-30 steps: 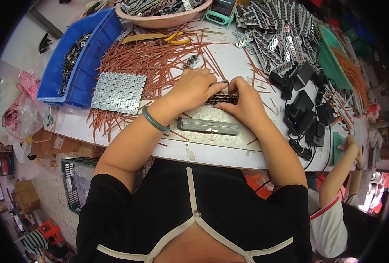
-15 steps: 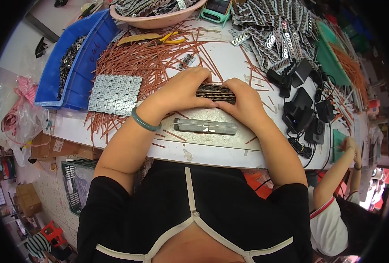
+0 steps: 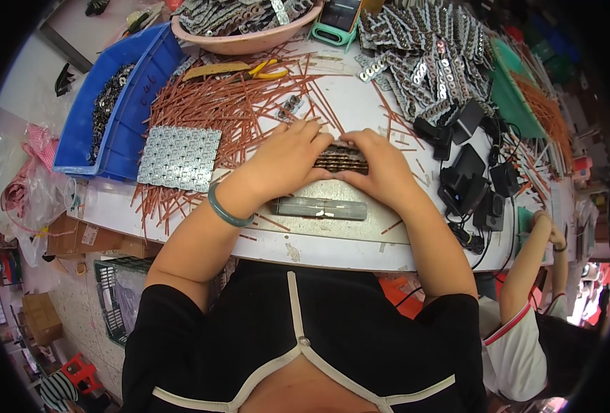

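My left hand (image 3: 284, 160) and my right hand (image 3: 385, 168) close around the two ends of a bundle of narrow metal strips (image 3: 343, 163), thumbs along its near side and fingers over its far side. Its ridged, brownish edges show between the hands; the ends are hidden under the fingers. Just nearer to me, a grey metal bar (image 3: 322, 208) lies crosswise on a flat metal plate (image 3: 378, 220). A small loose metal strip (image 3: 290, 105) lies beyond my left hand.
Reddish-brown sticks (image 3: 212, 100) spread on the left under a punched metal sheet (image 3: 179, 158). Around them stand a blue bin (image 3: 136, 96) and a pink basin (image 3: 250, 43). Metal strips (image 3: 435, 58) pile up at the far right, black power adapters (image 3: 466, 168) nearer. A co-worker's hand (image 3: 544, 226) is at right.
Both hands have come slightly toward me with the bundle, nearer the grey bar. The rounded shapes on the bundle's top show less now. The whole view has shifted a little.
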`<state>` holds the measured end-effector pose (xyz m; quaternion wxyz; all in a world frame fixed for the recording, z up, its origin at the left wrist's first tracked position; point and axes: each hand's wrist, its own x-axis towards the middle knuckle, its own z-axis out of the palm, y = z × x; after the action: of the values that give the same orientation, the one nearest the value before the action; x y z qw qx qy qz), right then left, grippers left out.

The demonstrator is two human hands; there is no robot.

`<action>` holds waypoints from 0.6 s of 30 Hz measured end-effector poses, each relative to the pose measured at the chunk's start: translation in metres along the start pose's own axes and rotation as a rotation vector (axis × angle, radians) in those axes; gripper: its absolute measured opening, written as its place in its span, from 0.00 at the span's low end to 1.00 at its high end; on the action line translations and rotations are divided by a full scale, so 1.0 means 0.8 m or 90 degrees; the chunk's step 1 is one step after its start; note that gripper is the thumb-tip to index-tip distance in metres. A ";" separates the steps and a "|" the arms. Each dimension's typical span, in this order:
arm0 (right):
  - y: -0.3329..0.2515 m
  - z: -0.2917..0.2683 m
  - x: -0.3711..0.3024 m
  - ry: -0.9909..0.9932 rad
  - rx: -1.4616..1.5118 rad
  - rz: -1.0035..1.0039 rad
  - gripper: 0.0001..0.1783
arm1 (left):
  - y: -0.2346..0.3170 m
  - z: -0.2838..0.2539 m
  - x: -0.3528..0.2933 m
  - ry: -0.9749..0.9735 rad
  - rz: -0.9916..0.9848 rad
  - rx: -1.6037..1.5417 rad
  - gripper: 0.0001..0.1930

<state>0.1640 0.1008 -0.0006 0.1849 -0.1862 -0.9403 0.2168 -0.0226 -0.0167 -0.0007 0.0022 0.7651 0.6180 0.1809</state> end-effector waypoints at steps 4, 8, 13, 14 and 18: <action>-0.001 -0.003 -0.003 -0.038 -0.003 0.006 0.22 | -0.002 0.000 0.007 -0.056 0.004 -0.047 0.21; -0.003 -0.020 -0.003 -0.026 -0.010 0.025 0.22 | 0.000 0.001 0.009 -0.001 0.010 -0.091 0.22; 0.007 -0.019 -0.006 -0.074 -0.050 0.093 0.24 | -0.009 -0.004 0.006 -0.028 -0.069 -0.092 0.24; 0.008 -0.019 -0.005 -0.080 -0.035 0.112 0.24 | -0.010 -0.007 0.006 -0.057 -0.116 -0.097 0.25; 0.016 -0.015 -0.003 -0.063 0.037 0.108 0.25 | -0.017 0.010 0.006 -0.019 -0.102 -0.203 0.25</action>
<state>0.1744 0.1149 0.0024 0.1245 -0.2485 -0.9226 0.2676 -0.0325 -0.0069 -0.0097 0.1471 0.7062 0.6402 0.2642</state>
